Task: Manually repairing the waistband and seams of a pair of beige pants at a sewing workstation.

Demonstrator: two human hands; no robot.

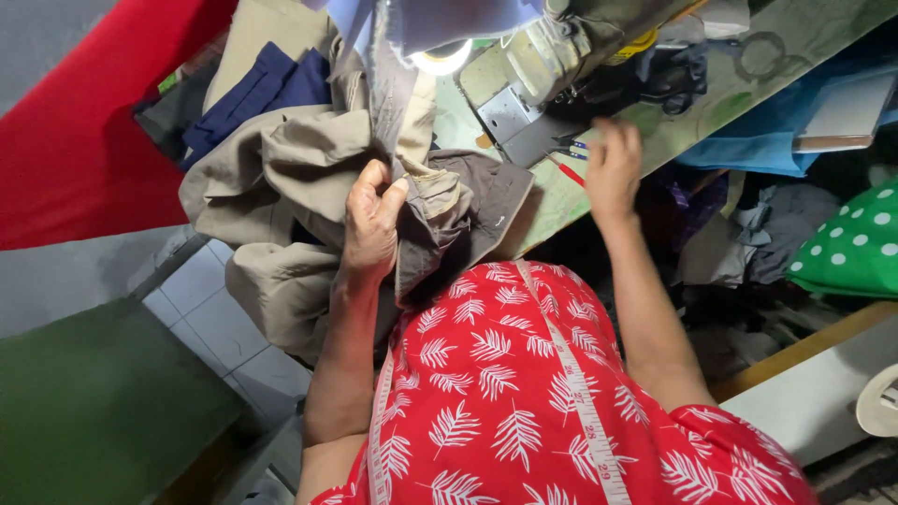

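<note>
Khaki garment [281, 178] lies heaped across the near edge of the sewing table [748, 84] and spills off it toward the tiled floor [220, 323], one darker grey-brown flap [486, 201] spread flat beside the sewing machine [561, 47]. Left hand [372, 229] is closed on a fold of it: thumb and curled fingers [398, 196] pinch the cloth near a seam, with bunched fabric pushed up above the knuckles. Right hand [613, 168] reaches onto the table just below the machine; its fingers are loosely bent, partly open, and the tips rest on or just above the tabletop close to a small red-handled tool [569, 173] and a blue-handled one [575, 145]. Whether it actually grips either tool cannot be told, since the back of the hand hides the fingertips. A lamp [440, 61] glows beside the machine head. Navy cloth [262, 93] sits behind the khaki heap, and red cloth [84, 131] hangs at the far left. A tape measure [580, 393] drapes over the person's red leaf-print top [505, 402]. Blue fabric [758, 140] and a green polka-dot bag [851, 248] lie to the right.
</note>
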